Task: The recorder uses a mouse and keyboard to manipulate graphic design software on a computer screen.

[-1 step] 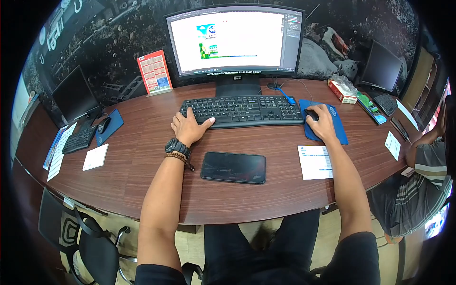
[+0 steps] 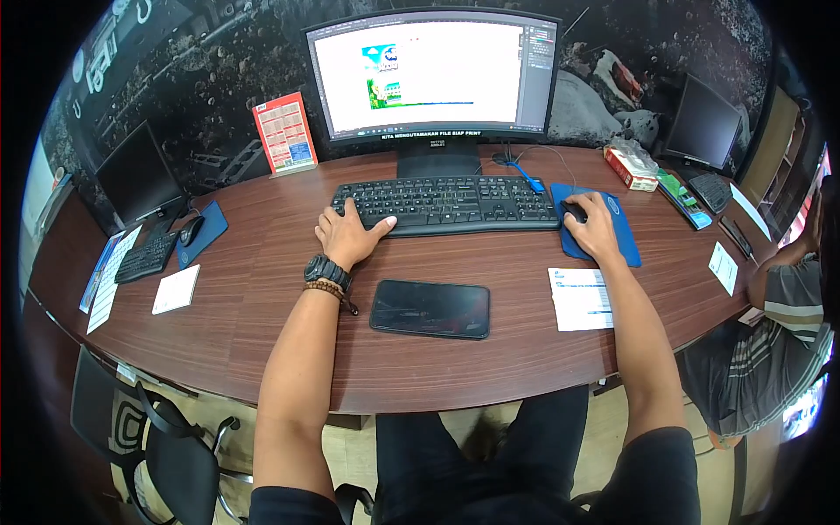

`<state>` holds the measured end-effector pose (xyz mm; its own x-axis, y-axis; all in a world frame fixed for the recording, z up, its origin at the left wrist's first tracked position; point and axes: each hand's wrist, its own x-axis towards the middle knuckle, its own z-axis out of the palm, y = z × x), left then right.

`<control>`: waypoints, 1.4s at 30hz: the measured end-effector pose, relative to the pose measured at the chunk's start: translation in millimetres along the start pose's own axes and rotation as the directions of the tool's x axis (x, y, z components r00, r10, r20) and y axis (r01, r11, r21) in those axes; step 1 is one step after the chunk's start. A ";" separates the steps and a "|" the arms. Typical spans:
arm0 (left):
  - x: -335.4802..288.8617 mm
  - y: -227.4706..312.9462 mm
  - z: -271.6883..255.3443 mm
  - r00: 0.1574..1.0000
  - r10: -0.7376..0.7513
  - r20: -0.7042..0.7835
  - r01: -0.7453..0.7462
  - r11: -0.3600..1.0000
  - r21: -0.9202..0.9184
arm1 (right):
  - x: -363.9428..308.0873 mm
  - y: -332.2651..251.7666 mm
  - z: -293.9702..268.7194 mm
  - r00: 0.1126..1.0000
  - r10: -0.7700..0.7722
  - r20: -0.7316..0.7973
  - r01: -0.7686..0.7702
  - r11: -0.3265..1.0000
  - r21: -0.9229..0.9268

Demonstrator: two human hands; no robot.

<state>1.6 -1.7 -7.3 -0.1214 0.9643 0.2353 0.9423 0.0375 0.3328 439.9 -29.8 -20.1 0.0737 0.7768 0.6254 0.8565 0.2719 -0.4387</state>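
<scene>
My left hand (image 2: 349,238) rests at the left end of a black keyboard (image 2: 451,210), fingers apart and thumb stretched along its front edge. It holds nothing. My right hand (image 2: 593,229) is closed over a black computer mouse (image 2: 574,212), which it mostly covers. Under the mouse lies a blue mouse pad (image 2: 625,236). Behind the keyboard stands a wide curved monitor (image 2: 455,83), its screen mostly white with two small colourful pictures on the left. A dark smartphone (image 2: 430,309) lies flat between my forearms.
Printed paper (image 2: 577,302) lies partly under my right forearm. A red desk calendar (image 2: 285,131) stands left of the monitor. Further right are a red-and-white box (image 2: 631,168) and a second monitor (image 2: 703,122). Another person (image 2: 770,341) sits at the right; an office chair (image 2: 179,455) stands lower left.
</scene>
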 end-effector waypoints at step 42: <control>10.3 -2.0 -6.4 0.994 -0.034 0.101 0.036 0.999 -0.025 | 2.5 -18.8 3.1 0.940 -0.340 0.029 0.337 0.913 -0.229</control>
<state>-3.5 6.5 0.3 -0.1208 0.9841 0.1302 0.9293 0.0660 0.3635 422.4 -31.3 -12.3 -0.2366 0.6542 0.7183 0.9240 0.3800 -0.0418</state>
